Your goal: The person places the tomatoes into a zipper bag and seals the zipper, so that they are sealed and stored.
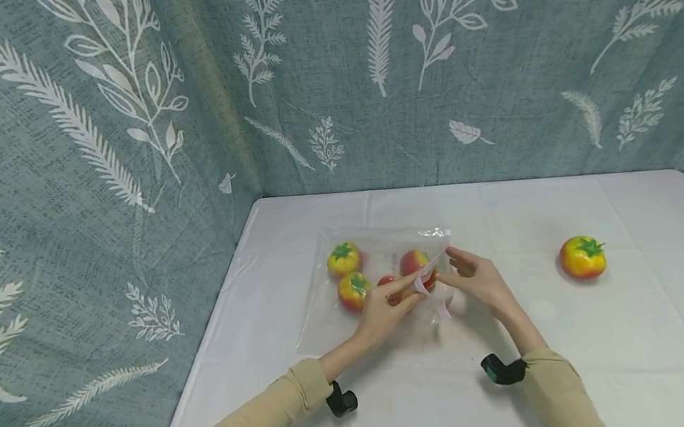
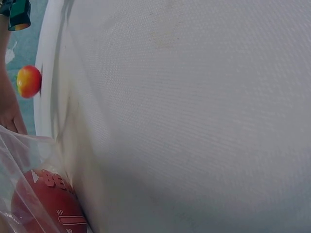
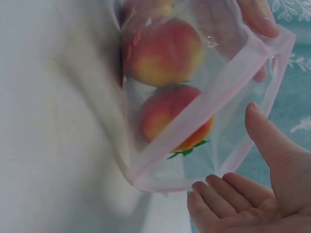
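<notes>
Clear bag (image 1: 376, 260) of fruits (image 1: 345, 260) | rim (image 3: 204, 105) was pinched by left hand (image 1: 386, 311); right hand (image 1: 481, 283) was held empty, thumb spread | opening apparently was underway; wider gap seemed needed

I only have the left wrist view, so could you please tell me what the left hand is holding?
Observer: The left hand pinches the pink rim of the clear bag.
Operator: Thank you; and how is the other hand placed?
Observer: The right wrist view shows the right hand with thumb apart from its fingers, close by the rim.
Operator: Is anything lying deeper in the bag, please?
Observer: Yes, a yellow-and-red fruit with a green top, beside another like it.
</notes>
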The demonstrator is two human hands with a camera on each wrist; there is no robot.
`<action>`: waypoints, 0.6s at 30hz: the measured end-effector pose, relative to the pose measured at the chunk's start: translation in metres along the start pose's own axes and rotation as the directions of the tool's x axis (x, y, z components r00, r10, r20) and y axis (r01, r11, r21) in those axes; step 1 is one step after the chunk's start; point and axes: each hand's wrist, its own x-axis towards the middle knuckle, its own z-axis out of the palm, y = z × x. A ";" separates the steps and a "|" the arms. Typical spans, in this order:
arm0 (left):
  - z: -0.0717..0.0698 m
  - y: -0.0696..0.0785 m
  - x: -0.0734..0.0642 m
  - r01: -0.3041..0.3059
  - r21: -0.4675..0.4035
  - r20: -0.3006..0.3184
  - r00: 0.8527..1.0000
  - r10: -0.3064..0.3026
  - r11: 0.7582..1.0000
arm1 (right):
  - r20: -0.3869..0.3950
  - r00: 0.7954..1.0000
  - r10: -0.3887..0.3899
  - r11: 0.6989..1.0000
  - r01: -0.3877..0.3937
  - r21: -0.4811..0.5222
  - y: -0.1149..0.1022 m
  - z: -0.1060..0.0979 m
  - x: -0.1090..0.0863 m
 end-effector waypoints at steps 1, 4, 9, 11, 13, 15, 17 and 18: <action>-0.001 0.004 -0.001 -0.002 -0.006 -0.001 1.000 0.002 1.000 | -0.001 1.000 0.003 1.000 -0.003 -0.001 -0.001 -0.001 -0.001; -0.002 0.009 -0.001 -0.010 -0.013 -0.008 1.000 0.010 1.000 | -0.010 1.000 0.008 1.000 -0.008 -0.008 -0.003 -0.005 -0.003; -0.001 0.007 -0.001 -0.029 -0.016 -0.019 0.999 0.028 0.999 | -0.047 0.999 0.018 1.000 -0.018 -0.007 -0.006 -0.014 -0.008; -0.001 0.007 -0.001 -0.032 -0.013 -0.022 0.999 0.032 0.999 | -0.064 0.998 0.027 1.000 -0.027 -0.002 -0.008 -0.018 -0.010; -0.001 0.007 -0.001 -0.032 -0.013 -0.025 0.999 0.032 0.999 | -0.084 0.996 0.032 0.999 -0.032 0.005 -0.009 -0.022 -0.013; -0.001 0.007 -0.001 -0.029 -0.017 -0.027 0.999 0.028 0.999 | -0.104 0.994 0.033 0.999 -0.032 0.011 -0.011 -0.026 -0.016; -0.002 0.007 -0.001 -0.023 -0.023 -0.027 0.999 0.022 0.999 | -0.125 0.992 0.032 0.999 -0.032 0.008 -0.014 -0.031 -0.019; -0.002 0.007 -0.001 -0.020 -0.026 -0.025 0.999 0.019 0.999 | -0.137 0.990 0.030 1.000 -0.029 0.009 -0.015 -0.034 -0.020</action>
